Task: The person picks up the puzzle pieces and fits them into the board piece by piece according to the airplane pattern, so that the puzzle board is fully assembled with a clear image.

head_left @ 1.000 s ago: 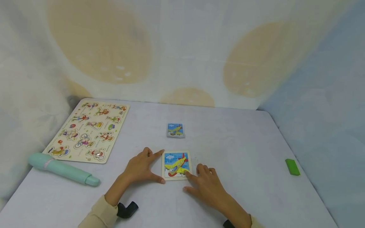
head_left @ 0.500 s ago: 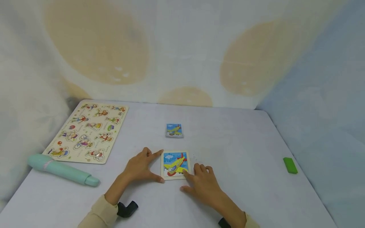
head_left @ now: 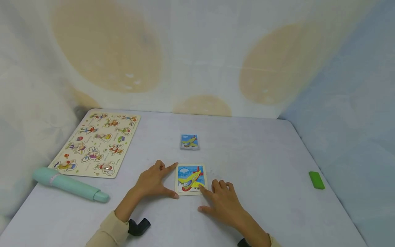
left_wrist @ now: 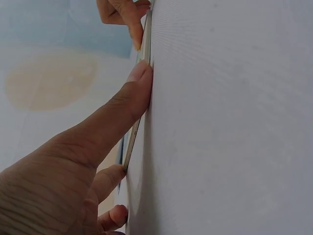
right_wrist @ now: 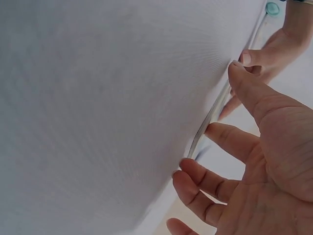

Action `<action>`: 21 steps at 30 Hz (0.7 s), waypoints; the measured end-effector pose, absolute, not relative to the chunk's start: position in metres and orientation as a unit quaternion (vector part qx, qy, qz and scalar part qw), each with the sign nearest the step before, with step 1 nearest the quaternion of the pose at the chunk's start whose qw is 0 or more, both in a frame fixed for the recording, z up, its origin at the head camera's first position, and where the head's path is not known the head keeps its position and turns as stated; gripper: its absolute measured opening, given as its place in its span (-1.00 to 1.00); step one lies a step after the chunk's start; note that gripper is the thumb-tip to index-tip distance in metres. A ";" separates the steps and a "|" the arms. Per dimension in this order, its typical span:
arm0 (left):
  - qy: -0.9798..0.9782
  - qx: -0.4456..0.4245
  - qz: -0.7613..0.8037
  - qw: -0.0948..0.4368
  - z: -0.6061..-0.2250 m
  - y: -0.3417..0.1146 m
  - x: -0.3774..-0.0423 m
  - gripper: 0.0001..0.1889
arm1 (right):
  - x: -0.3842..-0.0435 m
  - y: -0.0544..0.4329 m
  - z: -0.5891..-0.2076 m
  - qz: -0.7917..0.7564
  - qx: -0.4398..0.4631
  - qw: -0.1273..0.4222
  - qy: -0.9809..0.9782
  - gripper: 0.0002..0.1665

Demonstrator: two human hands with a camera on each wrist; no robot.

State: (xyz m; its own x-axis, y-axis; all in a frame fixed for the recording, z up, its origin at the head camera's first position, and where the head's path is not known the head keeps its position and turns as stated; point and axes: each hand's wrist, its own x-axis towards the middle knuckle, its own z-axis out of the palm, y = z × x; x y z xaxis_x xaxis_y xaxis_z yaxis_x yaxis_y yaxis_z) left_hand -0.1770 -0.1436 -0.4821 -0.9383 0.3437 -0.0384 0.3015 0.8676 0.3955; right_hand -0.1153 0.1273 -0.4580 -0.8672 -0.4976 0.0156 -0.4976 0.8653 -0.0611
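Note:
A small square airplane jigsaw puzzle lies flat on the table, a yellow plane on blue inside a pale frame. My left hand holds it by the left side, thumb at the near corner and index finger at the far one. With its index fingertip, my right hand touches the yellow wing at the puzzle's lower right; its thumb is apart from the board. The left wrist view shows the left thumb against the board's edge. In the right wrist view the right hand reaches over the thin board edge.
Beyond the puzzle sits a small square with a matching plane picture. A large pale board with cartoon figures lies at the left, a mint-green microphone-shaped object in front of it. A green block rests near the right edge.
Both hands keep their places at the puzzle, the right index fingertip still on the yellow wing. The view shifts slightly; no object has visibly moved on the table.

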 end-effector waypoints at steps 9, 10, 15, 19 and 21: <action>0.965 0.160 0.198 0.062 -0.483 -0.144 -0.179 0.16 | -0.118 0.130 -0.458 -0.062 -0.254 0.028 0.965 -0.24; 0.965 0.159 0.198 0.063 -0.484 -0.144 -0.180 0.16 | -0.120 0.131 -0.458 -0.066 -0.256 0.030 0.964 -0.25; 0.965 0.156 0.200 0.069 -0.485 -0.143 -0.183 0.16 | -0.125 0.135 -0.458 -0.075 -0.259 0.039 0.962 -0.25; 0.964 0.155 0.204 0.073 -0.486 -0.144 -0.184 0.16 | -0.128 0.135 -0.460 -0.080 -0.259 0.044 0.962 -0.25; 0.964 0.155 0.204 0.077 -0.488 -0.144 -0.185 0.17 | -0.128 0.134 -0.461 -0.078 -0.259 0.047 0.961 -0.25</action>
